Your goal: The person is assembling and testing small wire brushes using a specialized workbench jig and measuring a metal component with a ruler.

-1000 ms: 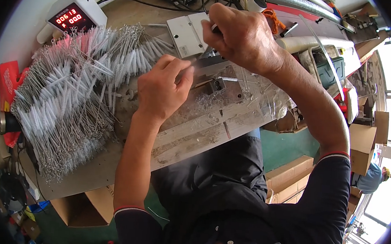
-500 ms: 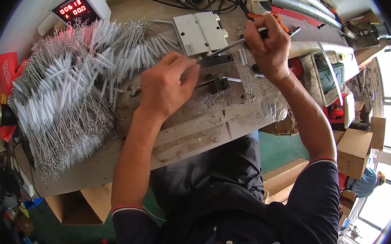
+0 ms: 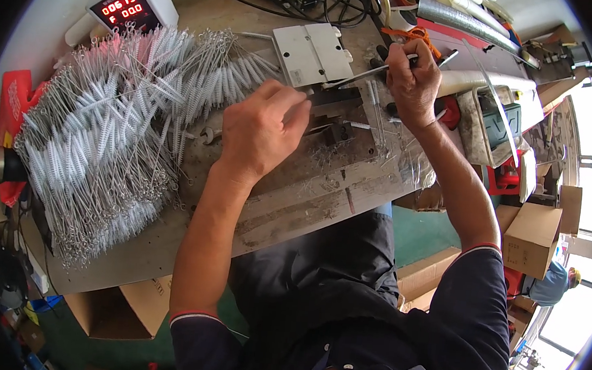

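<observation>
My left hand (image 3: 262, 123) hovers over the workbench with its fingers curled and the thumb bent towards them. What its fingertips hold, if anything, is hidden. Just beyond them is a dark metal bar (image 3: 337, 99), and a small black block (image 3: 340, 132) sits nearer to me. Farther right, my right hand (image 3: 413, 83) is closed around a slim metal rod (image 3: 360, 77), whose far-left end points at the white box-shaped device (image 3: 313, 55). To the left of my left hand lies a big heap of white wire-handled brushes (image 3: 98, 141).
A counter box (image 3: 133, 2) with red digits stands behind the heap. A wrench (image 3: 208, 135) lies beside my left forearm. Black cables (image 3: 345, 1) run along the back. Right of my right arm is a grimy tray (image 3: 478, 119). A cardboard box (image 3: 119, 310) sits below the bench.
The whole view has shifted slightly. My left hand's fingertips are a little closer to the dark bar. My right hand keeps hold of the rod.
</observation>
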Demonstrator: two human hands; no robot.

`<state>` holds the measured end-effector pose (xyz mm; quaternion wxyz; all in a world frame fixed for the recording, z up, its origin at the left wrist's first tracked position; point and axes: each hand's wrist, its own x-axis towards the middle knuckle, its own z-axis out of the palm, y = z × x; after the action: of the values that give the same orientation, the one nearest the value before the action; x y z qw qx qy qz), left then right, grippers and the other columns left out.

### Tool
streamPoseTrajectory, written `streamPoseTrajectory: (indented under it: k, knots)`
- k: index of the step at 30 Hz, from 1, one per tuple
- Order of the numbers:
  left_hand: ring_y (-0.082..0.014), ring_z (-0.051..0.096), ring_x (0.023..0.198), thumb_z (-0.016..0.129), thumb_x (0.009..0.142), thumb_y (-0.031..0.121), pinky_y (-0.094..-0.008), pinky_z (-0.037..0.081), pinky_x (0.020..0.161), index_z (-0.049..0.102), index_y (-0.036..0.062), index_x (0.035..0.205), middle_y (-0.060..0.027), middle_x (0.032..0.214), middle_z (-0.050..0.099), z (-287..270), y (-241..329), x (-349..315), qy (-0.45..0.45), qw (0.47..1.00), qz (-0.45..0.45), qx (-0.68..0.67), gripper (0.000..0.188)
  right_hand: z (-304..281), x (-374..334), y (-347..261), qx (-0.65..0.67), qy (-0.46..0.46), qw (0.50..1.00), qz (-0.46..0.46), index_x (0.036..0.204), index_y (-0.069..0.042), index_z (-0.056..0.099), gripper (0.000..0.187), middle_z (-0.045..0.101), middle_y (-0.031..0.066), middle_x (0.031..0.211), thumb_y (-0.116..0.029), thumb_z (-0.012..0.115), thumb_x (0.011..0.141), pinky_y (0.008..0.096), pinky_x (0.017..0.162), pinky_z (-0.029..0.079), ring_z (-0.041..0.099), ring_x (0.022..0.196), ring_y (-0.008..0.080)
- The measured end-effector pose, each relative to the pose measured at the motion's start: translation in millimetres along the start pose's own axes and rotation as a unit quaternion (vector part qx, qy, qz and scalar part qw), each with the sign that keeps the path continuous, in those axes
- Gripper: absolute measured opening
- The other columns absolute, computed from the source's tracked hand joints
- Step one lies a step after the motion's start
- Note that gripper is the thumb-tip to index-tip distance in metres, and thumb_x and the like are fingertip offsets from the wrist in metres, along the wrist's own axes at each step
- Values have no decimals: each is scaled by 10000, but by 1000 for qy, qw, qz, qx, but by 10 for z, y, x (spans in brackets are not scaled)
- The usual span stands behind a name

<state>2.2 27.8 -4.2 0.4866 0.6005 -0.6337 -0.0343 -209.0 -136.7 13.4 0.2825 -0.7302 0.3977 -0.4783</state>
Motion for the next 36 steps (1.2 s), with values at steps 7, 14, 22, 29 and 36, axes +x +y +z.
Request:
streamPoseTrajectory:
  k: [7, 14, 22, 29, 36]
  knots:
    - [-232, 732, 700, 793, 855, 86, -317, 566, 602, 748, 56, 927, -76, 871, 732, -9, -12, -6, -6, 1000, 0, 4, 90, -65, 120, -338, -61, -84, 991, 81, 904, -32, 631, 281, 598, 0, 640, -290, 699, 991, 246, 540, 445, 525, 589, 34]
    - [-303, 680, 674, 742, 889, 161, -400, 538, 595, 704, 98, 904, -73, 834, 673, 7, -34, -21, -4, 1000, -2, -9, 76, -41, 145, -458, -53, -86, 994, 45, 902, -30, 632, 270, 593, -12, 619, -273, 699, 999, 228, 472, 392, 504, 512, 26]
    - [-229, 719, 668, 772, 874, 96, -320, 551, 580, 746, 67, 935, -66, 859, 727, -13, -20, -11, -7, 1000, 16, 11, 72, -142, 185, -446, 14, -47, 997, 59, 890, -32, 624, 235, 586, -12, 604, -223, 704, 1000, 222, 454, 379, 509, 496, 31]
    - [-213, 709, 670, 753, 893, 124, -322, 546, 583, 740, 74, 940, -52, 837, 718, -1, -32, -17, -7, 1000, 12, 8, 69, -131, 118, -538, -87, -86, 989, -82, 891, -34, 637, 212, 610, -18, 634, -196, 749, 968, 218, 512, 440, 542, 565, 20]
    - [-204, 710, 671, 753, 896, 126, -320, 550, 585, 735, 92, 951, -42, 820, 710, 13, -28, -21, -25, 999, -7, 21, 67, -17, 184, -841, -177, -125, 951, -223, 887, -43, 636, 223, 640, 72, 642, -201, 787, 931, 308, 514, 495, 610, 519, 147]
